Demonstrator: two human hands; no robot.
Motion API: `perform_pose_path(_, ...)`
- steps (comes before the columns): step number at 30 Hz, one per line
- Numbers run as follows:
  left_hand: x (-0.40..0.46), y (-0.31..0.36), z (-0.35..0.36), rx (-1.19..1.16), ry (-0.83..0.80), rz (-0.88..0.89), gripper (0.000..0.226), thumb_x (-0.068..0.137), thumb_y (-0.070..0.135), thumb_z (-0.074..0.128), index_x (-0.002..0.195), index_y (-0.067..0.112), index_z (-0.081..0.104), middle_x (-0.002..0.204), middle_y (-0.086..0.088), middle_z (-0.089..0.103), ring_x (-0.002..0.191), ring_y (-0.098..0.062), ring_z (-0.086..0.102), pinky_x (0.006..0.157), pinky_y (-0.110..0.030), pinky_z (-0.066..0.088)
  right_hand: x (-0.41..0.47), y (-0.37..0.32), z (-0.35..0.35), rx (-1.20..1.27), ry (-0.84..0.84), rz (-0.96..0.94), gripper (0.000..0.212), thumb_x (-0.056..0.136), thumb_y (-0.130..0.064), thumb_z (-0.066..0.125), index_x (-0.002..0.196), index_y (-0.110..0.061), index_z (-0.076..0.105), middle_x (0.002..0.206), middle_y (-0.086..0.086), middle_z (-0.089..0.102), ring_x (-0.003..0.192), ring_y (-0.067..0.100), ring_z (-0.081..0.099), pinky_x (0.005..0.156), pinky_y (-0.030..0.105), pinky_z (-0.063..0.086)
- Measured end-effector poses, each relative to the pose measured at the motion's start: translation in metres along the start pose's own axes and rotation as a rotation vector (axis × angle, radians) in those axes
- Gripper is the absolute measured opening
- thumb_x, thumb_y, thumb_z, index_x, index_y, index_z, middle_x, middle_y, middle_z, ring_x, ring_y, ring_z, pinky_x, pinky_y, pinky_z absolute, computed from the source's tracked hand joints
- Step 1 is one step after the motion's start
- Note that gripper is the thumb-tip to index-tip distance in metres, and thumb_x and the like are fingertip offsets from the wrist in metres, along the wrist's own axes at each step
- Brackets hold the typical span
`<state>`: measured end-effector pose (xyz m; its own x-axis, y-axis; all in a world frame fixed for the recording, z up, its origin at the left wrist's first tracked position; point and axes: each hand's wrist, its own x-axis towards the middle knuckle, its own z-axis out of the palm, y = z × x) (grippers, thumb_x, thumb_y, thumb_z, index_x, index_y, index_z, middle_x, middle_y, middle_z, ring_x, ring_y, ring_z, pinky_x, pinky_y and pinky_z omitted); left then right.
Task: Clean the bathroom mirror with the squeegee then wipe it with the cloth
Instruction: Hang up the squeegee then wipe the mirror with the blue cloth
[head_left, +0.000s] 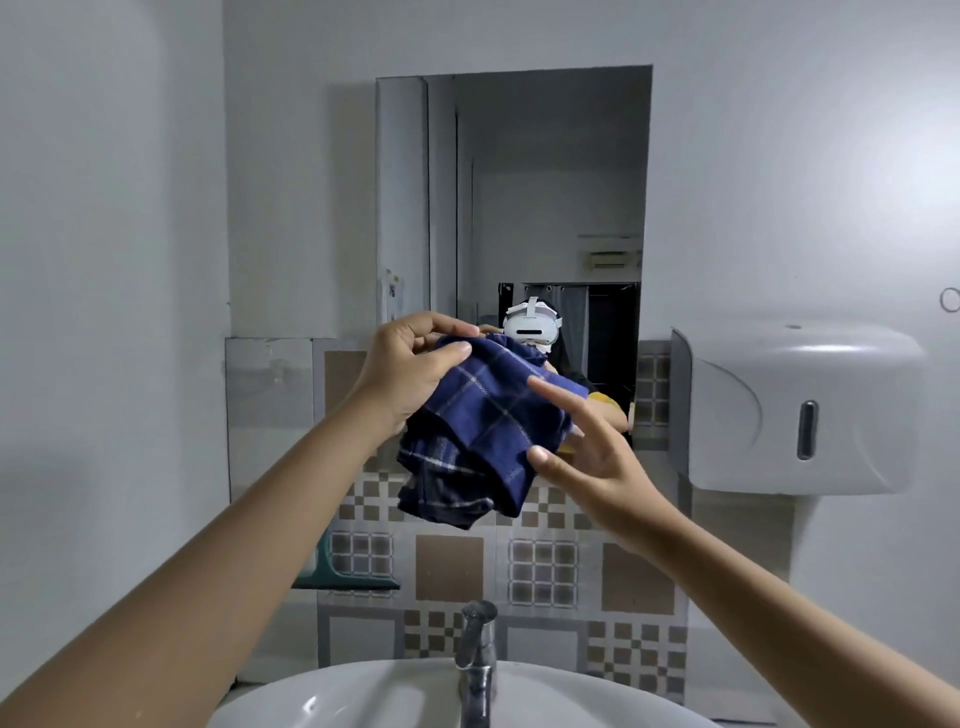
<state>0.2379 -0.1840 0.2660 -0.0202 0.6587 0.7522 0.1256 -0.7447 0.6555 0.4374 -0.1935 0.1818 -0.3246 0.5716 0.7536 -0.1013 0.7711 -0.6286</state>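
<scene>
Both forearms rose from 7 and 5 o'clock to the cloth (483, 431), bunched before the mirror (545, 182) at 12: left hand (410, 364) pinched its top edge, right hand (592, 457), fingers spread, supported it, presumably refolding for wiping; squeegee (343, 577) parked at 8.

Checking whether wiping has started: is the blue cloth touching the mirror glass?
Cannot tell. In the head view the cloth, held bunched by the left hand, overlaps the mirror, but one frontal view shows neither contact nor gap.
</scene>
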Motion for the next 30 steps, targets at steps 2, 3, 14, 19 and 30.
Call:
perform_pose_path(2,0.005,0.0,0.009,-0.016,-0.028,-0.011,0.025,0.084,-0.003,0.061,0.077,0.019,0.07,0.069,0.011,0.072,0.067,-0.005,0.065,0.065,-0.018,0.053,0.003,-0.003,-0.005,0.077,0.081,0.026,0.045,0.083,-0.011,0.066,0.125,-0.026,0.06,0.133,-0.005,0.058,0.119,0.025,0.06,0.082,0.04,0.059)
perform_pose_path(3,0.007,-0.001,0.012,-0.012,-0.036,-0.016,0.025,0.085,-0.002,0.061,0.079,0.02,0.07,0.072,0.011,0.072,0.07,-0.005,0.065,0.068,-0.019,0.054,0.007,-0.006,-0.009,0.109,0.121,0.037,0.042,0.082,-0.01,0.068,0.121,-0.025,0.063,0.132,0.003,0.058,0.115,0.026,0.062,0.077,0.038,0.059)
perform_pose_path(14,0.087,0.004,0.008,0.218,-0.182,-0.016,0.044,0.089,0.032,0.06,0.131,0.025,0.051,0.128,-0.004,0.053,0.119,-0.02,0.053,0.098,-0.036,0.045,0.115,-0.062,-0.063,0.001,0.488,-0.033,0.057,0.082,-0.035,0.059,0.137,-0.033,0.044,0.133,0.004,0.049,0.118,0.029,0.054,0.1,0.048,0.048)
perform_pose_path(19,0.144,-0.007,-0.023,0.567,-0.188,0.017,0.065,0.088,0.037,0.06,0.143,0.014,0.035,0.15,-0.01,0.036,0.135,-0.026,0.038,0.101,-0.038,0.039,0.197,-0.094,-0.105,-0.366,0.555,-0.193,0.073,0.09,-0.015,0.058,0.15,-0.033,0.021,0.135,-0.003,0.044,0.123,0.017,0.052,0.108,0.042,0.043)
perform_pose_path(30,0.217,-0.061,-0.068,1.146,-0.11,-0.034,0.124,0.068,0.05,0.077,0.149,0.02,-0.012,0.159,-0.003,-0.015,0.146,-0.035,0.002,0.114,-0.062,0.013,0.332,-0.109,-0.182,-1.413,0.656,-0.263,0.08,0.092,-0.019,0.051,0.154,-0.026,0.0,0.154,0.013,0.024,0.123,0.043,0.046,0.082,0.045,0.043)
